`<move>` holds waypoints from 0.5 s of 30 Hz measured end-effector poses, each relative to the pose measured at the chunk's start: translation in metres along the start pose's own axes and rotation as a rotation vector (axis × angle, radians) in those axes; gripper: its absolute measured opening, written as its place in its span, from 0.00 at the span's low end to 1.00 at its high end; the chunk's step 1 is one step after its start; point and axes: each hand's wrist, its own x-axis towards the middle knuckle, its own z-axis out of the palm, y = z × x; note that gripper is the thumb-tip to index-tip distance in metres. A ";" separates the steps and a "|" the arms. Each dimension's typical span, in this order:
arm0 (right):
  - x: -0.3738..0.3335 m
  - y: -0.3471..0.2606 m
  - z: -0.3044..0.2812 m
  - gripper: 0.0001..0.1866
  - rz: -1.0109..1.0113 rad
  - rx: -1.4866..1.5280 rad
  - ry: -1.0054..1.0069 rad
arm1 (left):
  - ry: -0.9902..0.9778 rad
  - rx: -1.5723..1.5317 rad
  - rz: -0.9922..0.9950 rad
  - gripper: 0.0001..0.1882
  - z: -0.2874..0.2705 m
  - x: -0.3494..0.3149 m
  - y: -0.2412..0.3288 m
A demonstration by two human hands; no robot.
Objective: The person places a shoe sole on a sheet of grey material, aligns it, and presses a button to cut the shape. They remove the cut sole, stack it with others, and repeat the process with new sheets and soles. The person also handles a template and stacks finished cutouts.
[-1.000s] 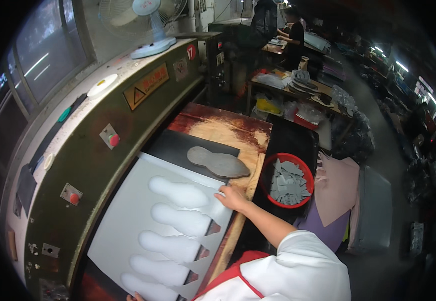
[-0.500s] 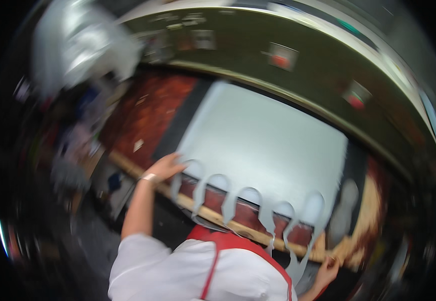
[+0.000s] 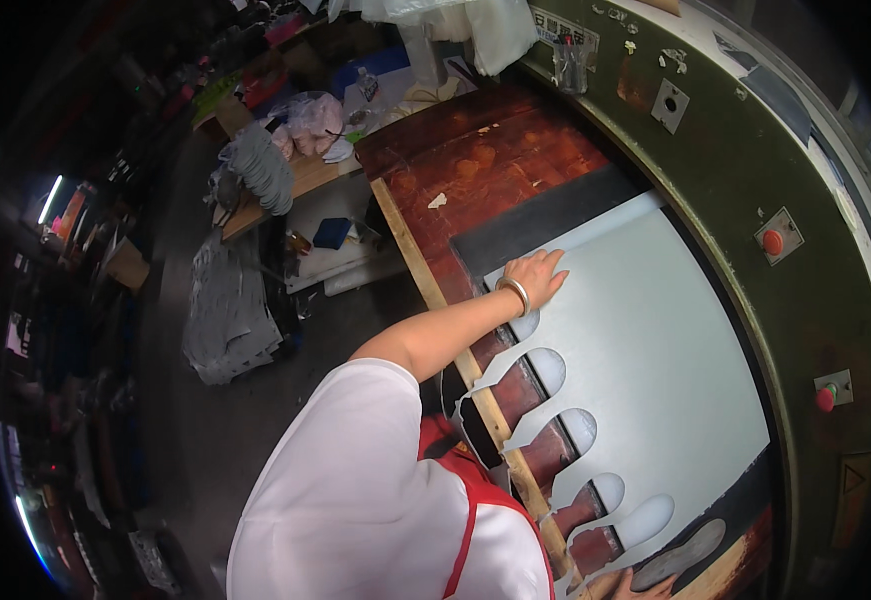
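Note:
A large pale grey sheet (image 3: pixel 655 340) with sole-shaped cut-outs along its near edge lies on the machine's reddish wooden bed (image 3: pixel 475 165), over a black mat (image 3: pixel 545 215). My left hand (image 3: pixel 537 277), a bangle on its wrist, rests flat on the sheet's far left corner with the fingers spread. Only the fingers of my right hand (image 3: pixel 610 585) show at the bottom edge, at the sheet's near right end, beside a grey sole-shaped piece (image 3: pixel 680 555). Its grip is hidden.
A curved olive-green machine panel (image 3: pixel 745 170) with red buttons (image 3: pixel 773 242) runs behind the sheet. To the left, beyond the bed's wooden edge, stand a low table with stacked grey pieces (image 3: pixel 260 165) and plastic bags (image 3: pixel 315 118). A grey pile (image 3: pixel 225 310) lies on the floor.
The view has swung from the right end of the bed to its left end. My left hand, earlier at the sheet's scalloped edge, now lies flat on its far left corner.

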 end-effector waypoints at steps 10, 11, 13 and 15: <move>0.019 0.008 0.007 0.40 0.303 0.884 -0.011 | -0.165 0.001 0.148 0.26 -0.009 0.011 -0.025; 0.020 -0.002 0.001 0.40 0.413 1.175 -0.040 | -0.160 0.025 0.191 0.25 -0.009 0.012 -0.027; 0.024 -0.035 -0.008 0.36 0.382 1.034 0.022 | -0.184 0.024 0.167 0.24 -0.007 0.012 -0.027; 0.024 -0.083 -0.021 0.40 0.314 1.009 -0.006 | -0.136 0.021 0.192 0.24 -0.006 0.010 -0.025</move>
